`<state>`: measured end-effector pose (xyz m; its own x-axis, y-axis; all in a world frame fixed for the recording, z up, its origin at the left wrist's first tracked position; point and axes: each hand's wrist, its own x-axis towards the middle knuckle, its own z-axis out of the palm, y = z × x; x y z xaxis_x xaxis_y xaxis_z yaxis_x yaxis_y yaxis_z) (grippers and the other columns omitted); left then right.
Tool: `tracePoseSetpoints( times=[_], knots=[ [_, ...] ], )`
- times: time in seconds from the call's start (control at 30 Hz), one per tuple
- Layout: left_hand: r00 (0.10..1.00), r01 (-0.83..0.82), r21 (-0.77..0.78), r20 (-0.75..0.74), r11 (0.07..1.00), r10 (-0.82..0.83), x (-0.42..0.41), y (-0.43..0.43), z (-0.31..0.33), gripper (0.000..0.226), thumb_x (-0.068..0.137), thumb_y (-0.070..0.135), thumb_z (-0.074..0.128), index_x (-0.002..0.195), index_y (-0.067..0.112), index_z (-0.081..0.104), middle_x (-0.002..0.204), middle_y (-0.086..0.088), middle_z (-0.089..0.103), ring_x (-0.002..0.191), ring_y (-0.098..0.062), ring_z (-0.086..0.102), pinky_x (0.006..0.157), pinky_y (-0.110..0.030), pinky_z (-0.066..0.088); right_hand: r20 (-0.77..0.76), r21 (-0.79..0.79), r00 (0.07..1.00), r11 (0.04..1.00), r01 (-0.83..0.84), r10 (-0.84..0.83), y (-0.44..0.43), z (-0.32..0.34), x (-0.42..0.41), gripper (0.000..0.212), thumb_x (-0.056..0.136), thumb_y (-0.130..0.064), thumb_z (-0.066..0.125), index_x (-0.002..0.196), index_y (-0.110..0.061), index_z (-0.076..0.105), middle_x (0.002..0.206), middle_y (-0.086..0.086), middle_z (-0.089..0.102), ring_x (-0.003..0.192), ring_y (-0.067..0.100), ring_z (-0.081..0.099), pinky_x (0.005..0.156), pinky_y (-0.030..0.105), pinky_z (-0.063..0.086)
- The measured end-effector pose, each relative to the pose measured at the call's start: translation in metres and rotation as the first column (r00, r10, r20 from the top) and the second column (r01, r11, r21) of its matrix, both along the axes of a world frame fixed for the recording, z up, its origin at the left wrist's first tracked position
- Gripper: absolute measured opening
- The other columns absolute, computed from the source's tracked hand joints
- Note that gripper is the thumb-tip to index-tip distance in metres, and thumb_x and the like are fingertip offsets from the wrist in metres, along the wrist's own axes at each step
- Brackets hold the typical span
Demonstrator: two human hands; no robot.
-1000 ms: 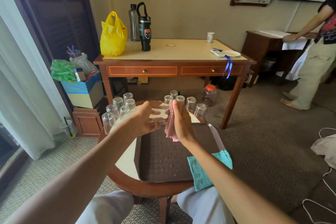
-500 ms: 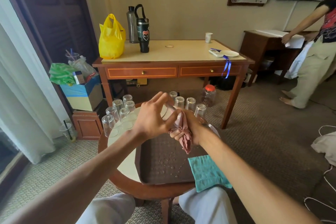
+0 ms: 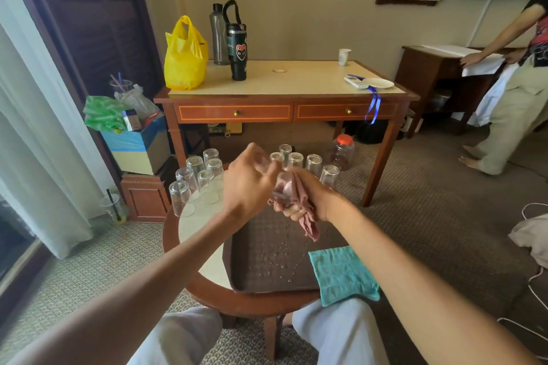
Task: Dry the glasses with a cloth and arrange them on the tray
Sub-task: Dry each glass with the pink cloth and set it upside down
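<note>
Curling the left hand (image 3: pixel 247 187) in closer than a moment ago, gripping the clear glass (image 3: pixel 278 188) tilted above the far end of the tray (image 3: pixel 267 258); clutching the pink cloth (image 3: pixel 308 222) in the right hand (image 3: pixel 308 200), stuffing it inside, showing pink through the blurred wall, tail dangling over the tray.

Left hand (image 3: pixel 246 187) holds glass (image 3: pixel 280 188) over tray (image 3: pixel 261 249); right hand (image 3: pixel 311 201) grips cloth (image 3: pixel 307 221) against it. Upturned glasses (image 3: pixel 181 197) far side of table (image 3: pixel 189 231).
</note>
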<state>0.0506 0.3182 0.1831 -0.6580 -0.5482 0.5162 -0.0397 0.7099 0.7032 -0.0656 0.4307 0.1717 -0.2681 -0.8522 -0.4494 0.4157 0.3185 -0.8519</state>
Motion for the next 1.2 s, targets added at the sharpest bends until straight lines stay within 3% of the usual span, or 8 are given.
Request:
tracePoseSetpoints(
  times=[0.23,0.37,0.53,0.73,0.83,0.97,1.1,1.2],
  knots=[
    [0.968,0.198,-0.43,-0.056,0.881,-0.245,0.006,-0.009,-0.008,0.022,0.093,0.041,0.056,0.097,0.02,0.061,0.094,0.01,0.06,0.069,0.006,0.053,0.059,-0.024,0.046,0.191,-0.012,0.979,0.998,-0.068,0.069,0.005,-0.013,0.005,0.064,0.096,-0.057,0.029,0.079,-0.003,0.06,0.066,0.01,0.051,0.033,0.007,0.036,0.03,0.016,0.029],
    [0.992,0.116,0.165,-0.059,0.979,-0.107,-0.001,-0.02,-0.01,0.025,0.093,0.045,0.055,0.094,0.022,0.062,0.095,0.001,0.071,0.082,-0.01,0.065,0.067,-0.03,0.051,-0.226,-0.095,0.909,0.937,0.337,-0.35,-0.015,-0.011,0.027,0.064,0.101,-0.055,0.032,0.072,-0.006,0.058,0.057,0.007,0.058,0.035,0.013,0.047,0.036,0.021,0.036],
    [0.994,-0.108,0.853,0.081,0.511,0.074,-0.006,-0.01,0.006,0.021,0.098,0.03,0.054,0.102,0.014,0.066,0.1,-0.011,0.07,0.075,-0.019,0.059,0.057,-0.029,0.043,-0.788,-0.285,0.412,0.864,0.415,-0.458,-0.029,-0.009,0.036,0.064,0.108,-0.045,0.021,0.06,-0.011,0.044,0.054,0.0,0.05,0.05,0.005,0.054,0.05,0.02,0.038],
    [0.992,-0.091,0.154,-0.069,0.984,0.103,0.007,-0.008,0.009,0.035,0.089,0.05,0.053,0.095,0.017,0.062,0.087,0.005,0.067,0.079,-0.014,0.066,0.065,-0.032,0.054,-0.121,-0.048,0.977,0.984,0.172,-0.177,-0.02,0.007,0.016,0.054,0.097,-0.046,0.034,0.072,-0.005,0.059,0.061,0.011,0.057,0.036,0.013,0.045,0.035,0.021,0.039],
    [0.957,0.151,-0.358,-0.18,0.922,-0.227,0.015,-0.013,0.008,0.017,0.091,0.033,0.06,0.088,0.017,0.063,0.086,0.009,0.065,0.074,-0.003,0.062,0.061,-0.026,0.05,0.229,-0.007,0.957,0.983,-0.183,0.18,-0.006,0.002,0.003,0.055,0.09,-0.051,0.038,0.078,-0.002,0.06,0.063,0.007,0.052,0.033,0.005,0.037,0.03,0.015,0.031],
    [0.944,0.232,-0.47,-0.104,0.852,-0.315,0.013,-0.02,0.0,0.012,0.092,0.029,0.062,0.092,0.017,0.064,0.091,0.007,0.063,0.07,0.003,0.056,0.058,-0.017,0.043,0.253,0.018,0.949,0.98,-0.201,0.189,-0.005,-0.009,-0.001,0.071,0.098,-0.059,0.026,0.077,-0.004,0.065,0.066,0.008,0.053,0.033,0.006,0.04,0.032,0.015,0.034],
    [0.987,0.129,-0.172,-0.071,0.977,-0.143,0.004,-0.026,-0.006,0.023,0.094,0.041,0.052,0.092,0.02,0.061,0.09,0.007,0.068,0.077,-0.007,0.063,0.064,-0.028,0.051,-0.128,-0.07,0.946,0.954,0.29,-0.297,-0.018,-0.009,0.025,0.063,0.101,-0.053,0.029,0.073,-0.005,0.059,0.06,0.009,0.055,0.033,0.012,0.045,0.033,0.019,0.034],
    [0.997,0.07,0.518,-0.053,0.852,-0.049,-0.005,-0.027,0.0,0.026,0.1,0.032,0.048,0.098,0.011,0.063,0.093,-0.011,0.072,0.06,-0.021,0.06,0.053,-0.029,0.048,-0.695,-0.3,0.482,0.824,0.48,-0.534,-0.031,-0.012,0.04,0.063,0.107,-0.05,0.02,0.073,-0.014,0.058,0.066,0.003,0.064,0.054,0.01,0.061,0.049,0.017,0.041]
  ],
)
